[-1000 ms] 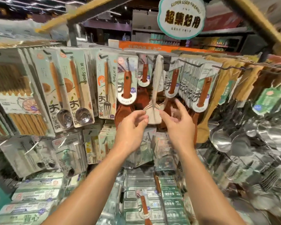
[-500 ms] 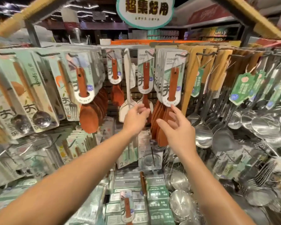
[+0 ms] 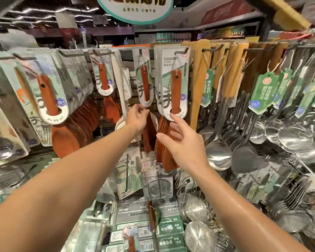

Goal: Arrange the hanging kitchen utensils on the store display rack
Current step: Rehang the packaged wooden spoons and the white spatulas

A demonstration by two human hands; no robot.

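Carded wooden spatulas hang from the rack's hooks (image 3: 212, 50) in the middle of the display. My left hand (image 3: 137, 119) reaches up and pinches the lower edge of one narrow spatula card (image 3: 145, 82), whose brown blade (image 3: 149, 131) hangs just below my fingers. To its right hangs a thick stack of cards marked "Wooden" (image 3: 173, 82) with brown blades (image 3: 164, 153) beneath. My right hand (image 3: 182, 142) is spread open in front of that stack, index fingertip at the card's bottom edge. A pale spatula (image 3: 120, 99) hangs just left of my left hand.
Orange wooden spoons on cards (image 3: 65, 140) fill the hooks at left. Steel ladles (image 3: 218, 155) and green-tagged wooden-handled tools (image 3: 264, 93) crowd the right. Boxed goods (image 3: 155, 180) hang below my hands, with strainers (image 3: 198, 237) and flat packs (image 3: 167, 228) underneath.
My left hand has left the pale spatula's head and moved up and right onto the narrow card. My right hand has risen to the "Wooden" stack. The view has come closer.
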